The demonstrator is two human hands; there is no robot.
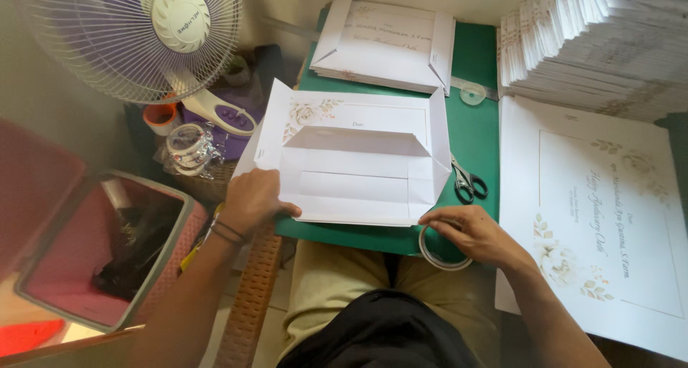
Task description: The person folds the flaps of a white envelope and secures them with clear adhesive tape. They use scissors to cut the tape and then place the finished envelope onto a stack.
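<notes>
On the green desk (474,135), our left hand (252,199) presses flat on the folded white sheet (358,164); our right hand (473,233) pinches a tape roll (438,257).

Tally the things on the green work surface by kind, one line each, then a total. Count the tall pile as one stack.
Folded white paper pieces: 2
Flat printed sheet: 1
Stack of printed sheets: 1
Scissors: 1
Tape rolls: 2
Total: 7
</notes>
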